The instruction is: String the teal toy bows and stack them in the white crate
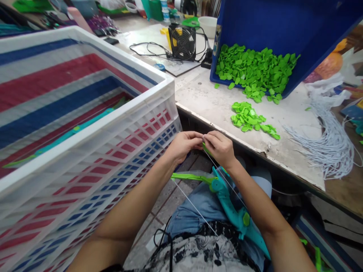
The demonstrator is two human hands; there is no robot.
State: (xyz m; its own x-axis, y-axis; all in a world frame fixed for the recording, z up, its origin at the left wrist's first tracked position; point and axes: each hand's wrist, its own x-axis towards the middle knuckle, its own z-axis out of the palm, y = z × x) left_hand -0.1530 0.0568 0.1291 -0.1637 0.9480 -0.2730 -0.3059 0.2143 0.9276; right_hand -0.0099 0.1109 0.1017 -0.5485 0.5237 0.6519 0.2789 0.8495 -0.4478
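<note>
My left hand (185, 146) and my right hand (222, 148) meet fingertip to fingertip near the table's front edge. Both are closed in a pinch on a thin white string (193, 204), whose end shows as a small loop between them. A bit of bright green plastic peeks out under my right fingers; the rest of it is hidden. Across my lap lies a teal and green plastic toy (228, 202) that looks like a toy crossbow, with a green limb pointing left. The string runs from that limb's tip and also up to my fingers.
A white plastic crate (167, 88) with a striped lining stands at left, holding teal and green parts. On the table (195, 88), a tilted blue bin (255, 26) spills green pieces (246, 116). White strings (334, 139) lie right; a black fan (183, 42) stands behind.
</note>
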